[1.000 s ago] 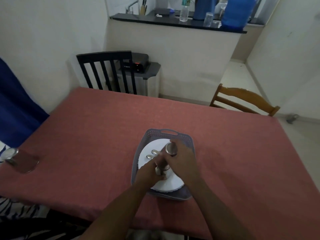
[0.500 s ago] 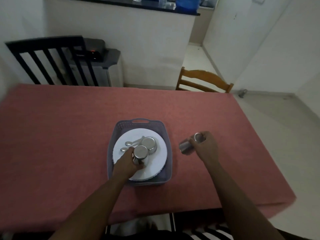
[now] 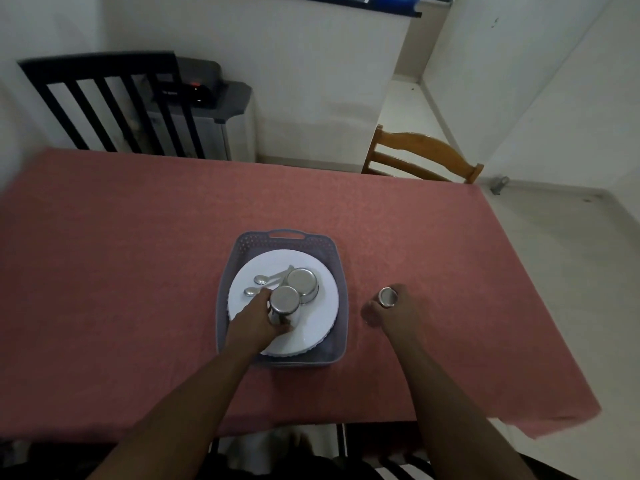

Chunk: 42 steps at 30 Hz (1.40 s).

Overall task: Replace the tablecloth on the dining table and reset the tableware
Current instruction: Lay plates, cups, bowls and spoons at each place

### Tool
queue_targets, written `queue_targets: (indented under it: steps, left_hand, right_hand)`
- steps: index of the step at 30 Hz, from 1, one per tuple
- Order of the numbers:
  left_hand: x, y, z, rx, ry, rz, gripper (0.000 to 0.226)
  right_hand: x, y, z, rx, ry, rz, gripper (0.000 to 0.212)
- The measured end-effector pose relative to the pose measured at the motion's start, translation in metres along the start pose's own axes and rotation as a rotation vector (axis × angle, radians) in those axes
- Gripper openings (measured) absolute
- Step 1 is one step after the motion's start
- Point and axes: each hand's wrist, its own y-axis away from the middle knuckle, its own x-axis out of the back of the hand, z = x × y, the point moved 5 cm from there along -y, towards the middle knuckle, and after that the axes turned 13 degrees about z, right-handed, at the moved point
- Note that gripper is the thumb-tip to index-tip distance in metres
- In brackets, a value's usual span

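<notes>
Left grip point(image 3: 254, 322) clamps one steel cup point(image 3: 284, 304) over the white plates point(image 3: 322, 306) in the grey basket point(image 3: 341, 271) at frame centre; two spoons point(image 3: 260, 279) and one bowl point(image 3: 302, 284) lie there; right grip point(image 3: 389, 311) clasps another steel tumbler point(image 3: 388, 297) on the pink-clothed surface point(image 3: 138, 237).

**Setting: dining area of a home, adjoining a kitchen**

Rectangular dining table under a plain dusty-red tablecloth point(image 3: 138, 271). Black slatted wooden chair point(image 3: 104, 102) at the far side; light-brown wooden chair point(image 3: 419, 157) at the far right corner. Grey perforated plastic basket point(image 3: 252, 242) holding white round plates point(image 3: 325, 292) and steel tableware. Half-height white partition topped by a dark counter point(image 3: 381, 5). Pale tiled floor point(image 3: 554, 306); off-white walls.
</notes>
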Motion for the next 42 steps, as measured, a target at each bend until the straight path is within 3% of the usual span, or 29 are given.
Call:
queue_targets:
  steps: [5,8,10,12,15,18,22,24,26,29,33,37,39,42]
  left_hand:
    - [0.000,0.000,0.002,-0.031,-0.007,-0.033,0.077]
    - [0.008,0.000,0.009,-0.053,0.040,-0.050,0.086]
    - [0.016,0.000,0.010,-0.079,0.074,-0.038,0.086]
    - [0.026,-0.001,0.006,-0.071,0.061,-0.019,0.088]
    - [0.028,-0.005,-0.016,-0.017,-0.033,-0.035,0.095]
    - [0.028,0.005,-0.027,0.002,-0.185,-0.121,0.104]
    - [0.020,0.017,-0.035,-0.043,-0.210,-0.138,0.097]
    - [0.017,0.021,-0.036,-0.062,-0.161,-0.138,0.087]
    - [0.016,0.027,-0.035,-0.080,-0.127,-0.140,0.082]
    - [0.008,0.035,-0.036,-0.156,-0.103,-0.246,0.119]
    - [0.001,0.036,-0.039,-0.180,-0.151,-0.331,0.131]
    - [0.000,0.033,-0.037,-0.168,-0.268,-0.389,0.141]
    - [0.000,0.034,-0.038,-0.183,-0.298,-0.408,0.153]
    - [-0.002,0.037,-0.038,-0.217,-0.309,-0.420,0.152]
  right_hand:
    - [0.001,0.002,-0.001,0.010,-0.015,-0.014,0.043]
    - [-0.001,0.005,-0.012,0.043,0.246,-0.027,0.075]
    - [0.001,0.013,-0.033,0.150,0.350,0.101,0.091]
    - [-0.009,0.028,-0.073,0.441,0.230,0.228,0.075]
    - [-0.054,0.046,-0.125,0.746,0.176,0.160,0.046]
    - [-0.108,0.040,-0.142,0.637,0.204,-0.138,0.039]
    - [-0.151,0.024,-0.111,0.442,0.483,-0.479,0.056]
    - [-0.161,0.023,-0.098,0.446,0.538,-0.567,0.064]
    - [-0.163,0.024,-0.096,0.469,0.544,-0.589,0.068]
    - [-0.163,0.027,-0.103,0.503,0.538,-0.618,0.076]
    - [-0.163,0.028,-0.108,0.551,0.576,-0.613,0.063]
    - [-0.153,0.028,-0.116,0.549,0.528,-0.533,0.089]
    - [-0.147,0.030,-0.120,0.556,0.516,-0.504,0.087]
    - [-0.130,0.031,-0.125,0.538,0.469,-0.412,0.078]
